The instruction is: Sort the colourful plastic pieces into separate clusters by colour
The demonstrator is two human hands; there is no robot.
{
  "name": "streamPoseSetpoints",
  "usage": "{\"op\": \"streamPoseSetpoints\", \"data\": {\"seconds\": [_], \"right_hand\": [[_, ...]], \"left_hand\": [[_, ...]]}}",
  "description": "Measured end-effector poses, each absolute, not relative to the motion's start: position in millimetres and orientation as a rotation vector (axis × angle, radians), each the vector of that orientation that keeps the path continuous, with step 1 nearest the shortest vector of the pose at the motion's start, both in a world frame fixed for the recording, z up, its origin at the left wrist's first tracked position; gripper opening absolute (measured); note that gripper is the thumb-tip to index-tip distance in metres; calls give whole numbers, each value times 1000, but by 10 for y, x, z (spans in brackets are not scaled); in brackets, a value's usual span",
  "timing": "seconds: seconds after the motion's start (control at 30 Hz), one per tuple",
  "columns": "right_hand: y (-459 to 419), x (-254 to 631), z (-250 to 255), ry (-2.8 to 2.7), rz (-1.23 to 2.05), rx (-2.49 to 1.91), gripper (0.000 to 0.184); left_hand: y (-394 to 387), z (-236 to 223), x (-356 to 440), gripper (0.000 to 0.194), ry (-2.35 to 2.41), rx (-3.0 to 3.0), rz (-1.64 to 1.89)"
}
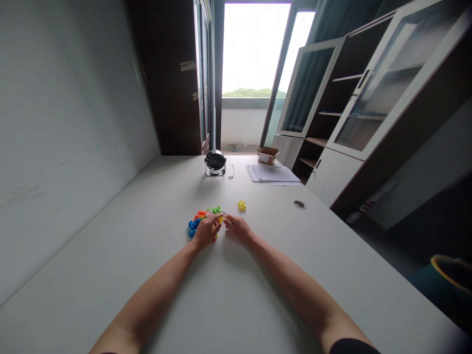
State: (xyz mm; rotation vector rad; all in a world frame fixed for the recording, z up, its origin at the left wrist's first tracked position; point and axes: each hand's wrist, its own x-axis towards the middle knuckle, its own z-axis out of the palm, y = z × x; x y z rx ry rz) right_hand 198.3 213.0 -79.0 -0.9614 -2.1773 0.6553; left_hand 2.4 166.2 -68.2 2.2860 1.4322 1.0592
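My left hand (205, 232) rests over a pile of small plastic toy blocks, its fingers closed on a yellow toy block (220, 221). My right hand (238, 229) is just to the right, fingers bent in a pinch whose tips come close to that yellow block. What the right fingertips hold, if anything, is too small to make out. Around my left hand lie blue blocks (192, 227), orange blocks (200, 215) and green blocks (216, 210); the hand hides part of the pile. Another yellow block (241, 206) sits apart, beyond my right hand.
On the white table (147, 216) a round black-and-silver device (215, 162) stands at the far side. Papers (275, 173) and an opened cardboard box (268, 155) lie at the far right. A cable hole (300, 204) is near the right edge. A wall borders the left.
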Motion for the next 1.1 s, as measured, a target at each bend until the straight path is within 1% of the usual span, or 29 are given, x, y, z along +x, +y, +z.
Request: {"op": "streamPoseSetpoints", "data": {"seconds": [0.13, 0.43, 0.63, 0.73, 0.9, 0.97, 1.1], "right_hand": [[2112, 1987, -793, -2140, 618, -967, 23], [2086, 1994, -786, -2128, 590, -950, 19], [2110, 1988, -826, -2123, 622, -996, 18], [2109, 1991, -818, -2128, 647, -985, 19], [2092, 2003, -777, -2161, 648, -948, 28], [2095, 2005, -777, -2170, 650, -948, 30], [2115, 2002, -798, -2164, 661, -949, 31]], "left_hand": [[1671, -703, 18, 40, 1435, 2274, 1054], [1667, -689, 28, 32, 1470, 2241, 1091], [1663, -702, 41, 38, 1426, 2227, 1115], [1671, -716, 38, 37, 1413, 2262, 1116], [1681, -725, 26, 33, 1415, 2248, 1124], [1677, -718, 25, 34, 1413, 2238, 1127], [1660, -699, 32, 44, 1415, 2225, 1125]]}}
